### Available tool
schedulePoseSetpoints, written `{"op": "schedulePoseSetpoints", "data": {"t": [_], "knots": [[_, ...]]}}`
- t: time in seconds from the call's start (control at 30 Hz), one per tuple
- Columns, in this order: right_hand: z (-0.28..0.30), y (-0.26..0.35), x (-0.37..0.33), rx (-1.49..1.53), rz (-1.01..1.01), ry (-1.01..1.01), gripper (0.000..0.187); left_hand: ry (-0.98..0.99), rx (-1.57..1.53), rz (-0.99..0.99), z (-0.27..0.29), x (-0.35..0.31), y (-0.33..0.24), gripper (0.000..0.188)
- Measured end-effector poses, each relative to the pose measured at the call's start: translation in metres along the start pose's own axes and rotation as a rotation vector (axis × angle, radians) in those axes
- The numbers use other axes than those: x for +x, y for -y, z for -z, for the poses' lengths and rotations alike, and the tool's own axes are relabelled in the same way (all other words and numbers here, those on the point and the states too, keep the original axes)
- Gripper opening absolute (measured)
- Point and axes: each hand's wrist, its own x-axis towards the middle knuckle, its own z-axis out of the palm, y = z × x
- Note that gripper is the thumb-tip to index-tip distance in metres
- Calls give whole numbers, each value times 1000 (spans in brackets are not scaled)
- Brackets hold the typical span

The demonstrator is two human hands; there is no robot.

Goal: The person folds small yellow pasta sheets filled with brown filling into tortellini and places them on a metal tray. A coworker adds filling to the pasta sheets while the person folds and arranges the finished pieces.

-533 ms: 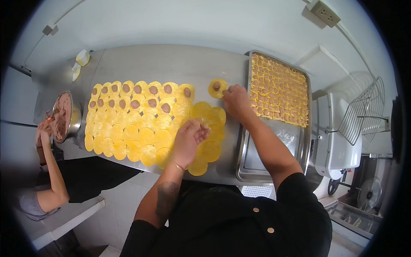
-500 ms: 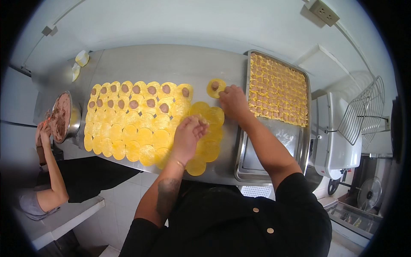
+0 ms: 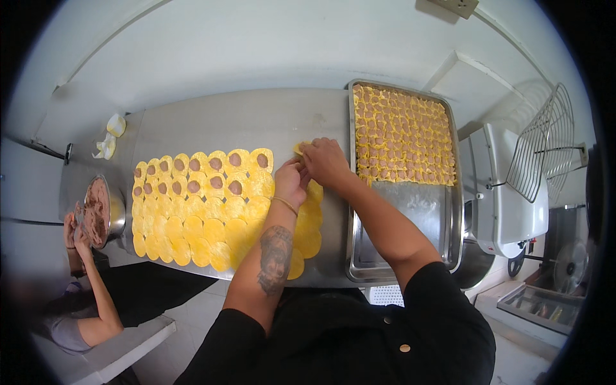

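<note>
My left hand (image 3: 292, 184) and my right hand (image 3: 325, 162) meet above the steel table, fingers closed together around a yellow dumpling wrapper (image 3: 298, 148). Its filling is hidden by my fingers. Below and left of them lie rows of overlapping round yellow wrappers (image 3: 204, 232). The two far rows carry dabs of pinkish-brown meat filling (image 3: 235, 160); the nearer rows are bare. To the right of my hands, a metal tray (image 3: 350, 226) holds tightly packed, open-topped dumplings (image 3: 404, 138) in its far part. The tray's near part shows bare metal.
At the left, a co-worker's hands (image 3: 77, 232) are at a steel bowl (image 3: 118, 212) of meat filling. A white and yellow roll-like item (image 3: 116, 125) lies at the table's far left. White equipment with a wire guard (image 3: 542, 151) stands right of the tray.
My left hand has moved up to join my right. The filled wrapper, lying flat on the table before, is now lifted and gathered between my fingers. The view has shifted slightly.
</note>
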Motion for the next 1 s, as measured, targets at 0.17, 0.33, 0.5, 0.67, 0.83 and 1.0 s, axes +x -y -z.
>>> {"op": "schedulePoseSetpoints", "data": {"t": [0.17,0.33,0.5,0.67,0.83,1.0], "knots": [[11,9,-30,86,28,-100,12,184,-91,74,-14,8,-9,33],[15,22,-74,641,-416,-293,23,243,-72,-57,-18,-44,-29,33],[14,63,-72,1262,-526,-243,36,299,-39,-288,-16,-104,-40,34],[36,132,-64,1434,-286,-231,34,147,41,-522,9,-162,-56,35],[36,182,-77,1549,-271,-128,30,179,67,-602,62,-217,-77,28],[39,220,-90,1649,-302,-26,21,103,286,-742,109,-252,-88,21]]}}
